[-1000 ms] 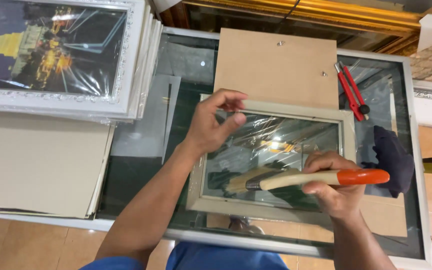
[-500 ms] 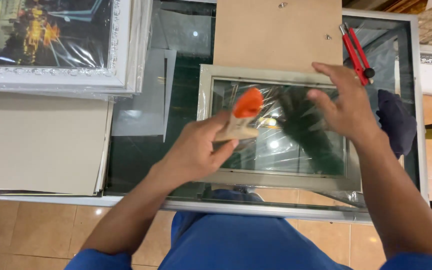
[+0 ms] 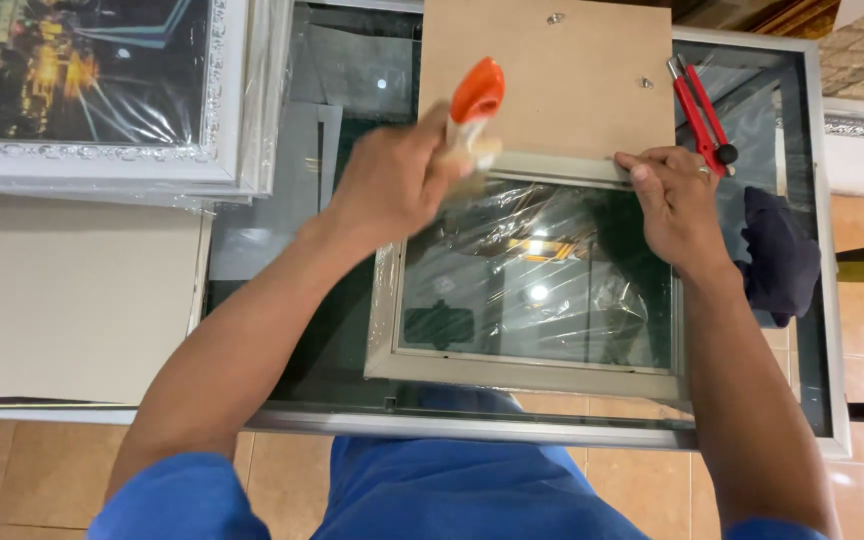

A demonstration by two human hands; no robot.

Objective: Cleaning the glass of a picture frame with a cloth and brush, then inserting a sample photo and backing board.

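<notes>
Your left hand (image 3: 397, 180) is closing tight round a brush (image 3: 474, 115), fingers wrapped on its pale handle with the orange end sticking up above your knuckles; the bristles are hiding behind the hand and the whole thing is blurring. Your right hand (image 3: 677, 205) is lying flat, fingers together, pressing down on the far edge of the frame (image 3: 512, 372) at its right corner; it is gripping nothing. The frame is sitting flat on the glass table (image 3: 822, 300), directly in front of you, grey-white in its moulding, with crinkled clear film over its glass pane; ceiling lights are reflecting in it. Just beyond the frame's far edge a brown board (image 3: 552, 80) is lying, with small metal fittings near its top and right side; to the right of the board a red tool (image 3: 697, 110) is resting at a slant, near your right fingers. A dark cloth (image 3: 777, 255) is bunching just beside your right wrist. To your far left a wrapped picture (image 3: 82, 80) in a white ornate frame is leaning over a plain beige sheet (image 3: 67, 295), well apart from both hands.
</notes>
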